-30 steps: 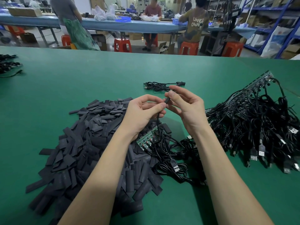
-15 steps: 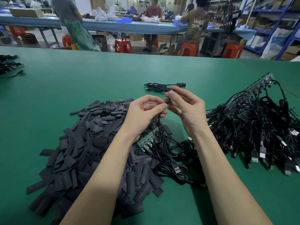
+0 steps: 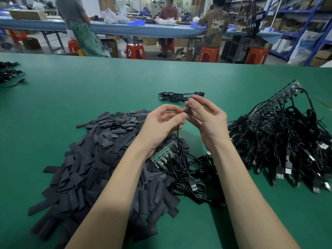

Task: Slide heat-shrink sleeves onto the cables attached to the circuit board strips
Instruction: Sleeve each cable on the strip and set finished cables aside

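- The only writing that can be read is "UNKN OWN" in pale letters on the back of a seated person's shirt (image 3: 216, 26) at the far blue table (image 3: 147, 30).
- On that far table stand two blue trays (image 3: 136, 23); what they hold is too small to tell. Clear plastic bags (image 3: 116, 16) lie beside them.
- The left hand (image 3: 161, 126) and right hand (image 3: 206, 121) are raised together over the green table (image 3: 89, 90), their fingertips meeting.
- Between them is a short black sleeve (image 3: 187, 110): the right thumb and forefinger pinch its upper end, and the left thumb and forefinger pinch the black cable (image 3: 177, 131) just below it.
- That thin round cable hangs down to a small green circuit board strip (image 3: 164, 154) lying under the left wrist, with looped cables and a plug beside it.
- A broad pile of flat, matt, dark grey sleeves (image 3: 93, 159) covers the table at left, under the left forearm.
- At right lies a tangled heap of glossy black cables (image 3: 280, 141) with metal plugs, fixed to a long strip that runs up and away.
- A coiled cable (image 3: 175, 96) lies alone beyond the hands.
- Orange plastic stools (image 3: 135, 51) stand on the floor behind.
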`<state>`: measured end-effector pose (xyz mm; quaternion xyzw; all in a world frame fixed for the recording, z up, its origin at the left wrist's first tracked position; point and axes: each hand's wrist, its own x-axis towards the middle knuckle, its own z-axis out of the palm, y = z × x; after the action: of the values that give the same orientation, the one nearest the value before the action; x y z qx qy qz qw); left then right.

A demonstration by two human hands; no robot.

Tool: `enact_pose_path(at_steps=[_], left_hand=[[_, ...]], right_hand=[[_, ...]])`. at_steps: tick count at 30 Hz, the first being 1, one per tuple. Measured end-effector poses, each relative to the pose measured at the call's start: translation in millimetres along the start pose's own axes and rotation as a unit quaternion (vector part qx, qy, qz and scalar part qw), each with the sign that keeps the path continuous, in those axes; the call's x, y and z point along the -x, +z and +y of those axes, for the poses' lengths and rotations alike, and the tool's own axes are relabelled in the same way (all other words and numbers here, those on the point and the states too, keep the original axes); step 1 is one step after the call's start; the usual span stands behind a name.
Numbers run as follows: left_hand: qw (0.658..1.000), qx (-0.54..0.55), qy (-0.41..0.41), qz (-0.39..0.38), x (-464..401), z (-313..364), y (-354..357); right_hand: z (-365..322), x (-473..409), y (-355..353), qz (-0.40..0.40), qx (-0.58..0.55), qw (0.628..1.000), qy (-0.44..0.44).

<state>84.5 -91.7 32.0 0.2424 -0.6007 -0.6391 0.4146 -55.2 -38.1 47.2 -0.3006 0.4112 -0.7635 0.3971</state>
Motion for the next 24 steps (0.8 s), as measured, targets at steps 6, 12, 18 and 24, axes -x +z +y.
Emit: enact_pose_path(at_steps=[6, 12, 18, 24], left_hand=[[0.943, -0.273, -0.116, -0.148, 4, 1, -2], [0.956, -0.260, -0.089, -0.101, 2, -2, 5], [0.987, -0.156, -0.043, 0.027, -17, 9, 0], [0.873, -0.484, -0.005, 0.057, -94, 19, -10]], right_hand=[[-16, -9, -15, 0.079, -0.090, 0.992, -0.030], [-15, -12, -25, 0.122, -0.094, 0.987, -0.055], [-16, -19, -47, 0.136, -0.032, 0.990, 0.003], [3, -18, -60, 0.079, 0.235, 0.959, 0.140]])
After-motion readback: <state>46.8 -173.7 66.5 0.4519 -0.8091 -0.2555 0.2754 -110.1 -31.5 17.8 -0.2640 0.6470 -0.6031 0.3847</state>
